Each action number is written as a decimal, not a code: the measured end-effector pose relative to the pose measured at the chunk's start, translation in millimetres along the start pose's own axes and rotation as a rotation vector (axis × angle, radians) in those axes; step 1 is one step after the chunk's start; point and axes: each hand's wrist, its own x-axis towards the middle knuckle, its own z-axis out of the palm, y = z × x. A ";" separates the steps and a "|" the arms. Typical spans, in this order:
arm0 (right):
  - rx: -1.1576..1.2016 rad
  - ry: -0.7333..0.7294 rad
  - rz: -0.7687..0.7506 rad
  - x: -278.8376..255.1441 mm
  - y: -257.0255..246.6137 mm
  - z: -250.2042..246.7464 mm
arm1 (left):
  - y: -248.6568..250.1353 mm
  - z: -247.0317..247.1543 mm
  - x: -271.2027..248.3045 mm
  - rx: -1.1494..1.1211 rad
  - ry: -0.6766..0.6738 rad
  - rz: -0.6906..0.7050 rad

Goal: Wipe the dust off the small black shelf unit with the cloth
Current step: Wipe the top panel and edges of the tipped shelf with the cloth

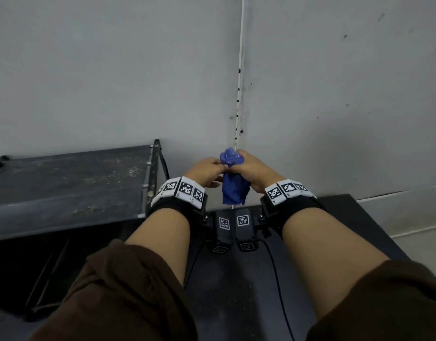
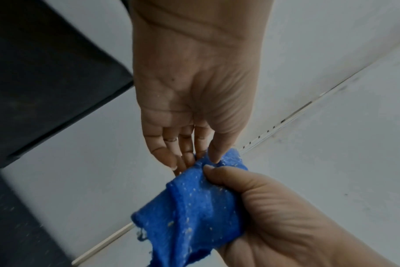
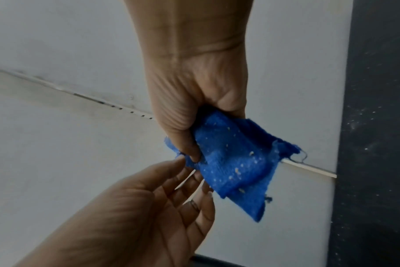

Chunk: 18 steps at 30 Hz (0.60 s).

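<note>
Right hand [image 1: 249, 169] grips cloth [image 1: 234, 188]; left hand [image 1: 207, 172] pinches edge.

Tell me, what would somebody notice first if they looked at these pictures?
First the bright blue cloth, speckled with pale crumbs, held up in the middle before the grey wall. The right hand grips it and the left hand pinches its top edge with thumb and fingertips. Next, the black shelf on the left, its top streaked with dust.
</note>
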 end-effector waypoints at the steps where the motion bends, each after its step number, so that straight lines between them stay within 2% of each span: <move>1: -0.002 0.007 -0.022 -3.1 -9.9 2.5 | 9.2 -4.7 -6.3 0.011 -0.007 0.004; 6: 0.019 0.042 -0.071 -13.2 -53.1 27.2 | 40.8 -47.3 -46.3 0.080 0.026 0.041; 9: -0.002 0.021 -0.114 -13.5 -76.7 55.9 | 44.6 -86.8 -70.8 0.117 0.103 0.077; 15: -0.201 0.048 -0.198 4.1 -90.6 96.6 | 14.5 -147.3 -98.7 0.422 0.318 0.181; 18: -0.330 0.073 -0.246 17.9 -93.6 113.5 | -8.6 -169.5 -105.6 0.577 0.282 0.158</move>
